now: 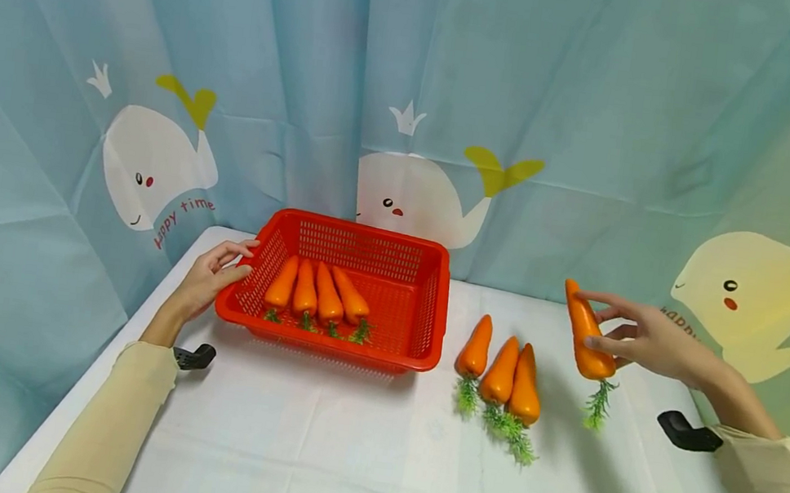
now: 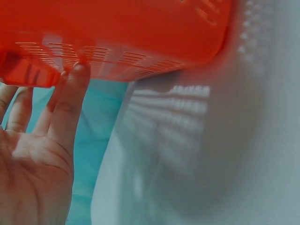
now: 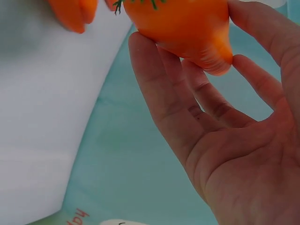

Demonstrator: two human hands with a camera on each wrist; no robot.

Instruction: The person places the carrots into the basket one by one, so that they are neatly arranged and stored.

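Note:
A red plastic basket [image 1: 324, 345] with slotted walls stands on the table, several orange carrots [image 1: 308, 289] with green tops lying side by side in its left part. My left hand [image 1: 208, 277] holds the basket's left rim, its thumb and fingers bent at the edge; the left wrist view shows fingertips [image 2: 80, 68] against the slotted wall. Raised over the table's right side, my right hand [image 1: 650, 339] grips a carrot [image 1: 585, 336] between thumb and fingers, its tip up and green top hanging down. In the right wrist view that carrot [image 3: 187, 28] is partly cut off.
Three more carrots [image 1: 500, 372] lie on the white table [image 1: 340, 454] between the basket and my right hand, green tops towards me. A light blue curtain [image 1: 419, 52] with printed whales hangs close behind the table and along its sides.

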